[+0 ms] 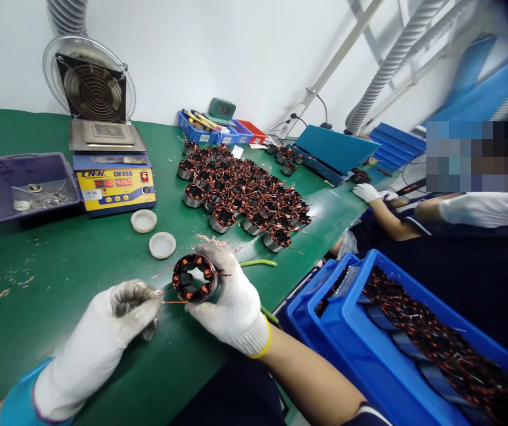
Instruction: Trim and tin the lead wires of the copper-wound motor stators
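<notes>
A ring-shaped motor stator (pixel 194 278) with copper windings is gripped around its right side by my gloved right hand (pixel 229 299). Copper wire ends stick out from its left and right sides. My gloved left hand (pixel 132 307) pinches a wire lead (pixel 170 301) on the stator's left, fingertips pressed together. Beyond my hands, several more stators (pixel 245 192) stand grouped on the green table (pixel 36 260). Two small white round dishes (pixel 162 245) lie just behind the held stator. A green handle (pixel 259 262) shows partly behind my right hand.
A yellow-and-blue solder pot unit (pixel 116 186) with a fan (pixel 94 92) stands at the back left, beside a purple bin (pixel 27 183). Blue crates (pixel 369 331) with stators stand at the right. A co-worker's gloved hands (pixel 366 192) are at the table's far right. Copper scraps litter the table.
</notes>
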The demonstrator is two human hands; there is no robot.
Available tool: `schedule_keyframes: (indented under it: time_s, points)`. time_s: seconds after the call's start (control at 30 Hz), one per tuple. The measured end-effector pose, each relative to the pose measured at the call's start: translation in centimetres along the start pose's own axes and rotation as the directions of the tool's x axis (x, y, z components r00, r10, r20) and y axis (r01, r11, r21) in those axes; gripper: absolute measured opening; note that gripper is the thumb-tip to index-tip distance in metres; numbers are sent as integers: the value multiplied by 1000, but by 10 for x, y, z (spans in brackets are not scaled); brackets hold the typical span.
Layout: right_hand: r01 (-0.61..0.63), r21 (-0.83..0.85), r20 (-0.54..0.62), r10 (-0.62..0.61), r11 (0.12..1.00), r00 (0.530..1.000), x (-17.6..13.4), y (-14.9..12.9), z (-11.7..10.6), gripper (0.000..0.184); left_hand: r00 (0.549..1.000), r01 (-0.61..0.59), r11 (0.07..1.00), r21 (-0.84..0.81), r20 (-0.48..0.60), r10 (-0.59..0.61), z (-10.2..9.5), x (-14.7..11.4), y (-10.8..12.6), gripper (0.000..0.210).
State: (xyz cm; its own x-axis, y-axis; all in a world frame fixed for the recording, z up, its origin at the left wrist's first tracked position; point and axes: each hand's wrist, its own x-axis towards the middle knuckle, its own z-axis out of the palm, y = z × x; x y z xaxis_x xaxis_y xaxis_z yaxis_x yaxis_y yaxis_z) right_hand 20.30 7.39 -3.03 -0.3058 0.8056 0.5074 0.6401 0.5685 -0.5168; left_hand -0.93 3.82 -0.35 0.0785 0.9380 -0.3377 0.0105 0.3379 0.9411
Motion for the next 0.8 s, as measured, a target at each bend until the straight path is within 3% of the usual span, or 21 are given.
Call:
schedule_keyframes:
  time_s: [0.17, 0.27, 0.47, 0.67, 0.8]
  points:
    - [162, 21, -20, -161, 987, 987, -2, -3, -2, 68, 994, 113, 963, -245, 33, -109, 0, 1, -6, 45]
    - [180, 21, -26, -180, 983, 983, -1, -2, -4, 68, 995, 99, 913, -395, 42, -89, -1, 2, -9, 45]
    - [225, 21, -85, -223, 974, 971, 0, -2, -5, 70, 992, 129, 959, -253, 38, -123, 2, 3, -10, 50]
    - [279, 17, -85, -277, 960, 957, -5, -5, -8, 71, 990, 130, 949, -289, -11, -139, 6, 4, -13, 57]
    - [225, -7, -85, -225, 974, 971, 5, 3, -10, 71, 991, 72, 940, -333, -87, -106, 6, 9, -13, 54]
